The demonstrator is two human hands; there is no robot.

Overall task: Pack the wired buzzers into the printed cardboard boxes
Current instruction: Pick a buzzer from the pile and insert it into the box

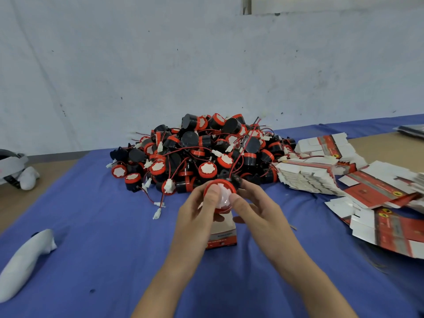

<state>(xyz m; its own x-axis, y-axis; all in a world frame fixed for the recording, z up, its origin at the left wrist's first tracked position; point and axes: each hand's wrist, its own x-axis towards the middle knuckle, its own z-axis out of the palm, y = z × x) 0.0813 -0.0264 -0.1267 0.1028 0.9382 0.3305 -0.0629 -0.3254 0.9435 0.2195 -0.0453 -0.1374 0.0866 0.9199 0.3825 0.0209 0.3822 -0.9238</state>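
Observation:
A red-rimmed buzzer (222, 195) with a white face sits at the mouth of an upright printed cardboard box (221, 235) in the middle of the blue cloth. My left hand (197, 216) grips the buzzer's left side, thumb on its face. My right hand (254, 210) pinches its right side, thumb on the face. A red wire runs from the buzzer up into the big pile of black and red wired buzzers (202, 154) behind.
Stacks of flat printed boxes (321, 171) and loose unfolded ones (390, 226) lie at the right. A white controller (25, 262) lies at the front left, a headset (13, 168) at the far left. The blue cloth (110, 249) covers the wooden table.

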